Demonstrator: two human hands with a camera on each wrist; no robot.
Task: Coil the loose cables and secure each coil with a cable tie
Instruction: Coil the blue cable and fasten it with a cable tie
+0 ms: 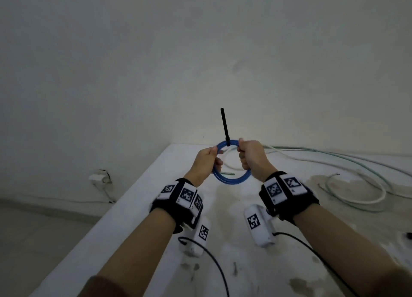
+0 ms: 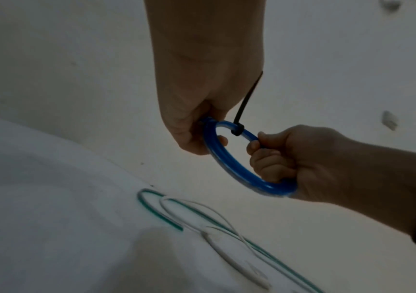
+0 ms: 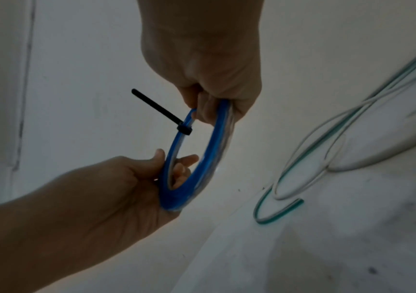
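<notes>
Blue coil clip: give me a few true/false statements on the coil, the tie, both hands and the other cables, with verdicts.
1. Both the left hand and the right hand hold the blue coil. True.
2. The blue coil lies flat on the table. False: it is held up above it.
3. A black cable tie is around the coil, its tail sticking up. True.
4. The tie is white. False: black.
5. The green cable and white cable are already coiled and tied. False: they lie loose on the table.

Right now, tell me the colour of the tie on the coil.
Black tie; clearest in the right wrist view.
</notes>
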